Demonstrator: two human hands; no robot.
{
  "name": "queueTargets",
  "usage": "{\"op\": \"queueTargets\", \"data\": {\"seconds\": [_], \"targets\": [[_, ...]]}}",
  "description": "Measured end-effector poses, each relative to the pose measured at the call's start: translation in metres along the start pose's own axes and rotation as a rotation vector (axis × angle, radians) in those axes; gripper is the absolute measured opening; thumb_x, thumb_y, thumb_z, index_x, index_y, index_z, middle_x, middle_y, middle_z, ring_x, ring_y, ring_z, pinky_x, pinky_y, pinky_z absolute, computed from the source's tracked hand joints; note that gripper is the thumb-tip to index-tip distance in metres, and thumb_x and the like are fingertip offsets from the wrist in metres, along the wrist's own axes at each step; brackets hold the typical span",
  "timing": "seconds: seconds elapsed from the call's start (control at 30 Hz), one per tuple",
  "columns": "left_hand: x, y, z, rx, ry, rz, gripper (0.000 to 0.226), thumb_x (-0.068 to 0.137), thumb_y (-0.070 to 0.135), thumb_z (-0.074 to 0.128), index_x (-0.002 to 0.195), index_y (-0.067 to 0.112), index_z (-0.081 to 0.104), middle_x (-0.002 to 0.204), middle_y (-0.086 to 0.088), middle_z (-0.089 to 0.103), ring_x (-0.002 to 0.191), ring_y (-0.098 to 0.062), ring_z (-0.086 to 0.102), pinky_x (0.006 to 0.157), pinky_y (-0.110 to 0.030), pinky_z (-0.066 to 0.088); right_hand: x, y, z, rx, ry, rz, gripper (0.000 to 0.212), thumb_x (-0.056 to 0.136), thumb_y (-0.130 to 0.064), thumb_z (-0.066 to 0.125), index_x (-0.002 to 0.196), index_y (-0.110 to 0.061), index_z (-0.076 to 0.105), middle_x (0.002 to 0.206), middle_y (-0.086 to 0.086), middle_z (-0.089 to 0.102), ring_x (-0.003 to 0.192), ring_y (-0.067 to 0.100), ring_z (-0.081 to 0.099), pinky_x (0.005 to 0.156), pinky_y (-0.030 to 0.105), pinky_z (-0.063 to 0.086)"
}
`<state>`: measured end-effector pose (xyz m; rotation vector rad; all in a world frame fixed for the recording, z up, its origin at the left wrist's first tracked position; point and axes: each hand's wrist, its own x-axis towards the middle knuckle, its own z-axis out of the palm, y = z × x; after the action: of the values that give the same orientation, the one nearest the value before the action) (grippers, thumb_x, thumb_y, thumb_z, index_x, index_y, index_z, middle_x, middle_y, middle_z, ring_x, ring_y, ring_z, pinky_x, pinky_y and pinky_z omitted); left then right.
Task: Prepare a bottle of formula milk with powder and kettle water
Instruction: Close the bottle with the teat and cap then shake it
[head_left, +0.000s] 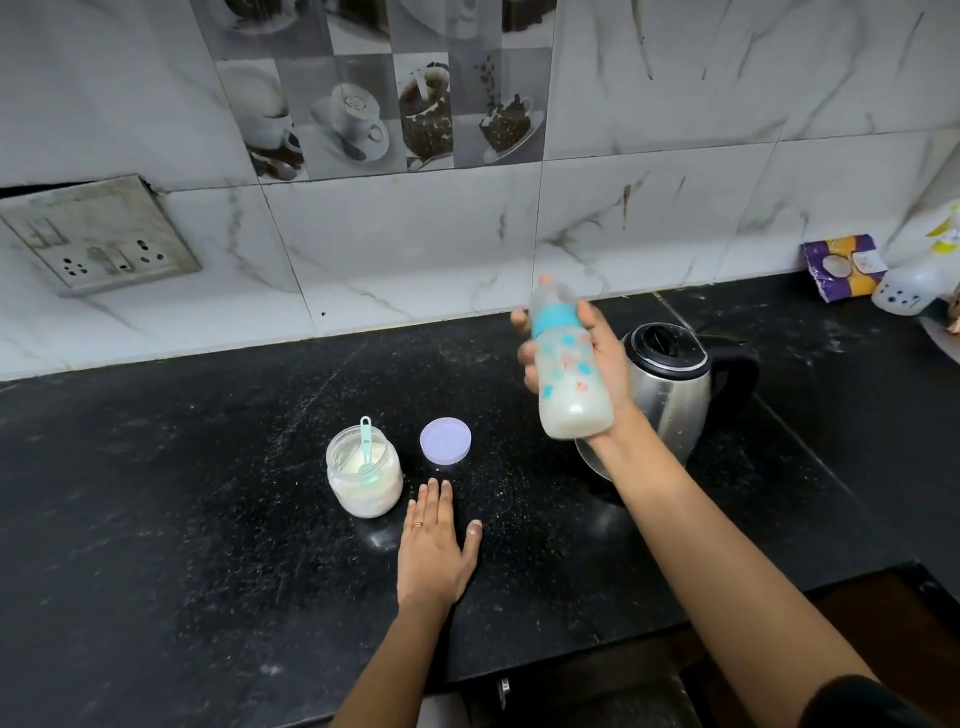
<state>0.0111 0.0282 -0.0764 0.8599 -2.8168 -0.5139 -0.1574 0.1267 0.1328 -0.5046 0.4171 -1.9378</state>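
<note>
Countertop (182, 493) of black speckled stone ran below a wall (415, 244) of marbled grey tiles. A steel kettle (670, 379), black lid closed and black handle to the right, stood on the counter at right of centre. The right hand (602, 358) was raised in front of the kettle, fingers and thumb wrapped round a feeding bottle (566, 379). The bottle was clear of the counter, tilted, with its teat end up towards the wall and its teal collar on. Milky white liquid sat in its lower part; its outline was slightly blurred. The left hand (436, 551) lay flat on the counter, palm down, fingers straight, gripping nothing. Just left of its fingertips stood an open powder jar (363, 483), partly filled with white powder. A round lilac lid (445, 440) lay beside the jar, apart from it. A teal scoop (367, 441) leaned inside the jar, handle above the rim. A gold ring (417, 524) showed on one left finger.
</note>
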Motion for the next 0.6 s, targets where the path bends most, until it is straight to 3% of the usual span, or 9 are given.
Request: {"op": "queueTargets", "data": {"seconds": [0.1, 0.2, 0.27, 0.4, 0.53, 0.6], "targets": [[0.0, -0.001, 0.001, -0.004, 0.006, -0.005, 0.087, 0.08, 0.062, 0.003, 0.151, 0.012, 0.014, 0.159, -0.007, 0.012, 0.147, -0.017, 0.003, 0.117, -0.026, -0.007, -0.003, 0.01, 0.002, -0.166, -0.075, -0.029, 0.051, 0.076, -0.026, 0.07, 0.125, -0.023, 0.054, 0.099, 0.016, 0.06, 0.062, 0.027, 0.06, 0.051, 0.033, 0.054], [0.001, -0.001, 0.001, 0.004, 0.005, -0.003, 0.087, 0.081, 0.062, 0.002, 0.151, 0.012, 0.013, 0.159, -0.006, 0.011, 0.147, -0.017, 0.003, 0.116, -0.026, -0.008, 0.007, 0.013, 0.002, -0.052, 0.088, -0.078, 0.064, 0.052, -0.029, 0.088, 0.104, -0.006, 0.057, 0.083, 0.01, 0.06, 0.057, 0.02, 0.059, 0.048, 0.028, 0.051], [0.001, -0.001, 0.002, 0.001, 0.006, -0.003, 0.087, 0.081, 0.062, 0.003, 0.151, 0.012, 0.014, 0.159, -0.007, 0.011, 0.147, -0.017, 0.003, 0.117, -0.026, -0.007, 0.009, 0.015, 0.0, -0.055, 0.144, -0.08, 0.069, 0.047, -0.03, 0.089, 0.1, -0.006, 0.053, 0.079, 0.009, 0.06, 0.056, 0.02, 0.058, 0.048, 0.027, 0.051], [0.0, -0.002, 0.002, 0.011, 0.002, -0.003, 0.087, 0.081, 0.062, 0.002, 0.152, 0.012, 0.012, 0.159, -0.007, 0.01, 0.147, -0.017, 0.002, 0.117, -0.027, -0.008, 0.0, 0.028, 0.002, -0.203, 0.061, -0.053, 0.056, 0.069, -0.029, 0.074, 0.118, -0.022, 0.048, 0.09, 0.012, 0.062, 0.057, 0.025, 0.058, 0.048, 0.029, 0.051], [0.0, -0.001, 0.001, 0.005, 0.002, 0.001, 0.087, 0.081, 0.062, 0.001, 0.152, 0.012, 0.011, 0.159, -0.007, 0.01, 0.147, -0.017, 0.002, 0.116, -0.026, -0.009, 0.009, 0.023, 0.003, -0.005, 0.337, -0.116, 0.034, 0.084, -0.037, 0.055, 0.096, -0.005, 0.051, 0.077, 0.008, 0.055, 0.051, 0.018, 0.058, 0.045, 0.024, 0.05], [0.0, -0.002, 0.001, 0.009, -0.002, 0.0, 0.087, 0.08, 0.062, 0.001, 0.152, 0.013, 0.01, 0.16, -0.006, 0.009, 0.147, -0.016, 0.0, 0.116, -0.026, -0.009, 0.007, 0.025, 0.001, -0.049, 0.297, -0.068, 0.033, 0.081, -0.034, 0.058, 0.099, -0.007, 0.051, 0.082, 0.008, 0.057, 0.053, 0.019, 0.057, 0.046, 0.025, 0.05]]}}
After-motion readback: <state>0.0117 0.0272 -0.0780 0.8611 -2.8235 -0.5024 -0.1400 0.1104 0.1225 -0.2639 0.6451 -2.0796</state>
